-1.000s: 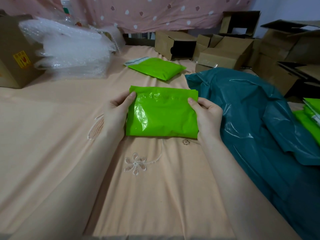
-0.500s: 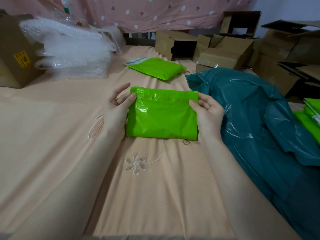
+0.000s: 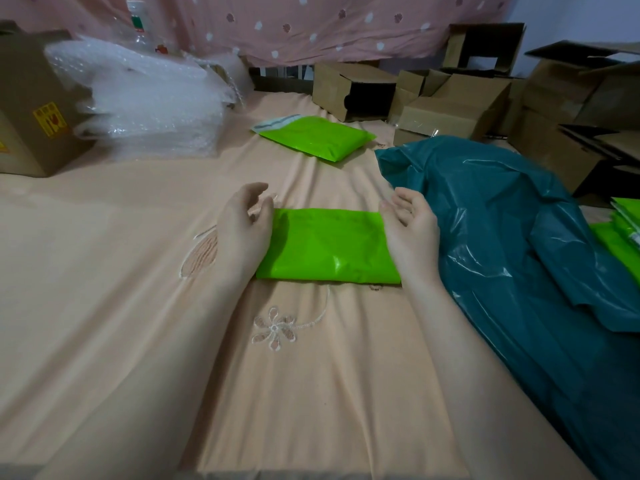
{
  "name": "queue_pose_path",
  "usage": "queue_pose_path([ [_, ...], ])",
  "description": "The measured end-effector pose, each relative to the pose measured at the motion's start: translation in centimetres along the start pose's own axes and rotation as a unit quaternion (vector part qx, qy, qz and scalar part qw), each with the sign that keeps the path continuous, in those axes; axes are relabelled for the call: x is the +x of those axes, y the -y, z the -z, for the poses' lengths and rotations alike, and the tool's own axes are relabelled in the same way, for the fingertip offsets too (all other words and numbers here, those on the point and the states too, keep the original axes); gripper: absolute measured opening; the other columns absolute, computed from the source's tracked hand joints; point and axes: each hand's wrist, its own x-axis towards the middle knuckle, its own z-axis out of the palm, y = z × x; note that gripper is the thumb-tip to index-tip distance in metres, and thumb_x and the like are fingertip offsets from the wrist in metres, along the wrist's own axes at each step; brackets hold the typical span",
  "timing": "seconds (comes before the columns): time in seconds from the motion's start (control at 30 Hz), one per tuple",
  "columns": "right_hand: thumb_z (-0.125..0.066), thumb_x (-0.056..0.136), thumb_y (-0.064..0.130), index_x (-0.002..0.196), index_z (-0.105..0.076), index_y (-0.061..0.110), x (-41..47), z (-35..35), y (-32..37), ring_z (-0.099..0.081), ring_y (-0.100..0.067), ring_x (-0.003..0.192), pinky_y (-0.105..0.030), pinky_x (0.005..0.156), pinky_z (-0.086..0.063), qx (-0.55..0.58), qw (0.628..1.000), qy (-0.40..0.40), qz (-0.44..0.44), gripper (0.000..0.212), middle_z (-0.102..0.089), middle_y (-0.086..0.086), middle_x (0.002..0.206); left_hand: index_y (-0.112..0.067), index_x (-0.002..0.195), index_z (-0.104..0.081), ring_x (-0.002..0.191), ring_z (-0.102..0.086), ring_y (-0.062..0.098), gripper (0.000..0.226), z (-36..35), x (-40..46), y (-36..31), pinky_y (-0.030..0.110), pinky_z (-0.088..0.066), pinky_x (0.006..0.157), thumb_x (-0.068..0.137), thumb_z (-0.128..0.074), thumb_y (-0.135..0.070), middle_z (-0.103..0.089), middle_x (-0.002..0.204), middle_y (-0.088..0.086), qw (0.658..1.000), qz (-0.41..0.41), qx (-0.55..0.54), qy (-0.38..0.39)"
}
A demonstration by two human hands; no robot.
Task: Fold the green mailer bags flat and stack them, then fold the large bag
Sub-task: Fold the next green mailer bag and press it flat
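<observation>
Left hand over green mailer's hidden left edge

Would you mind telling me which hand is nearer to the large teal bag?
Right. The right hand lies beside the teal bag; the left hand is farther away.

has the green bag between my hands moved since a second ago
Yes. The green mailer bag has dropped flat onto the sheet; its top edge now lies nearer the embroidered flower, while its bottom edge stays put.

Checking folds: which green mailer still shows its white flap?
The far mailer near the boxes; its white flap shows at its left end. The near mailer shows only green.
</observation>
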Motion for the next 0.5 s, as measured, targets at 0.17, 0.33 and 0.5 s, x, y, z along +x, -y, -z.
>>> queue_pose_path([
  [0.17,-0.048,0.093,0.01,0.12,-0.06,0.002,-0.9,-0.1,0.6,-0.058,-0.022,0.115,-0.029,0.101,-0.043,-0.109,0.985,0.001,0.131,0.031,-0.062,-0.01,0.124,-0.003,0.119,-0.061,0.114,-0.057,0.026,0.035,0.4,-1.1,-1.8,0.021,-0.036,0.094,0.091,-0.044,-0.014,-0.062,0.122,0.011,0.987,-0.115,0.116,0.007],
  [0.33,-0.04,0.092,0.017,0.122,-0.059,0.004,-2.8,-1.3,0.9,-0.051,-0.024,0.122,-0.032,0.105,-0.036,-0.313,0.91,0.078,0.261,0.038,-0.059,-0.01,0.129,-0.001,0.117,-0.061,0.112,-0.058,0.028,0.046,-1.5,-3.3,-3.8,0.026,-0.033,0.096,0.091,-0.033,-0.026,-0.062,0.122,0.014,0.949,-0.221,0.202,0.097],
  [0.5,-0.02,0.098,0.036,0.143,-0.037,0.012,-3.8,-1.9,0.5,-0.026,-0.013,0.141,-0.035,0.117,-0.019,-0.391,0.865,0.204,0.24,0.054,-0.035,-0.002,0.151,-0.009,0.141,-0.038,0.137,-0.035,0.021,0.072,-2.1,-4.2,-2.1,0.039,-0.03,0.112,0.087,-0.005,-0.042,-0.04,0.147,0.006,0.914,-0.193,0.301,0.192],
])
